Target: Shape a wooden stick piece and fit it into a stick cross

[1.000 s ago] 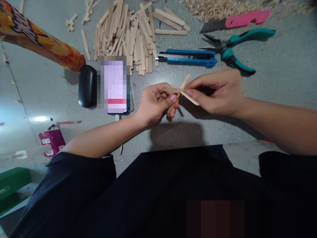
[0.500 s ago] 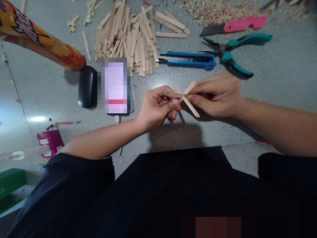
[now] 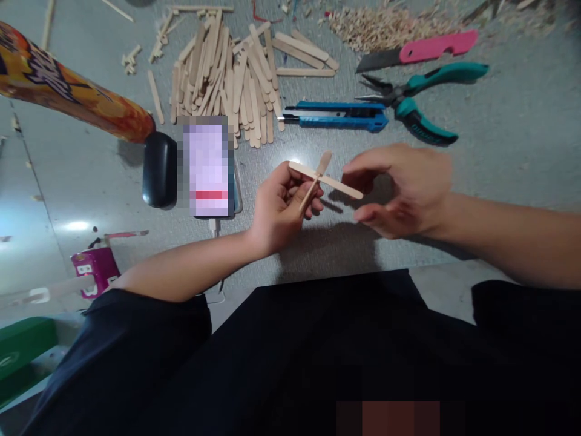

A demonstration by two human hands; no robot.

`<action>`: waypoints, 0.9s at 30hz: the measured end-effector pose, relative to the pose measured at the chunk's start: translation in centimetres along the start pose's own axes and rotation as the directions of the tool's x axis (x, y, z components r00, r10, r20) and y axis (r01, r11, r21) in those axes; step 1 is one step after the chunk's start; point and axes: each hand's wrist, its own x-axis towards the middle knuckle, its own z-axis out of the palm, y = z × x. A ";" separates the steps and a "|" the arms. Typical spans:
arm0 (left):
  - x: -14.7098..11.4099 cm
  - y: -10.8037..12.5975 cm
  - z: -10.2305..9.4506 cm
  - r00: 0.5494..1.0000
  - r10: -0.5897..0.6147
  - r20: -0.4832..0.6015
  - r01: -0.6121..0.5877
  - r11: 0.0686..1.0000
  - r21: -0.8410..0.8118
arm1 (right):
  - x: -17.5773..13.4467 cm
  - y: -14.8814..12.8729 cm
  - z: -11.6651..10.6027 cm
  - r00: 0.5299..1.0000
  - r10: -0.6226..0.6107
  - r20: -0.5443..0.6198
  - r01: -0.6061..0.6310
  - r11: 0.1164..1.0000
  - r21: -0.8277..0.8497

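Observation:
My left hand [image 3: 285, 203] is closed on a few crossed popsicle sticks [image 3: 338, 185], held above the table. The sticks meet near one crossing point, with ends pointing several ways; how they are joined is too small to tell. Just to their right, my right hand [image 3: 399, 191] is open, thumb and fingers apart, with nothing between them. One stick's right end points toward the gap between its thumb and fingers without visibly touching them.
Beyond the hands lie a pile of popsicle sticks [image 3: 204, 72], a blue box cutter [image 3: 340, 115], teal-handled pliers [image 3: 408, 97], a pink-handled blade [image 3: 436, 47] and wood scraps [image 3: 376, 27]. At left are a phone [image 3: 209, 166], a black case [image 3: 160, 169] and an orange tube [image 3: 77, 85].
My right hand has let go of the crossed sticks, opened and moved slightly right. The sticks have turned in my left hand, which still holds them.

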 end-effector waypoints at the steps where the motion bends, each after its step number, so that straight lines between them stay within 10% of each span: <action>1: -0.1 0.0 0.0 1.000 0.005 -0.005 -0.005 1.000 0.003 | 0.0 -0.3 0.0 0.999 -0.013 0.034 0.015 0.999 -0.045; 13: -0.1 0.9 0.0 0.996 -0.093 0.008 0.093 0.993 0.078 | -0.3 -0.4 0.8 0.991 -0.134 -0.018 0.133 0.989 -0.061; 27: 0.3 1.6 0.1 0.986 -0.161 -0.033 0.163 0.985 0.056 | 0.2 0.2 1.2 0.998 0.067 0.011 -0.067 0.988 0.139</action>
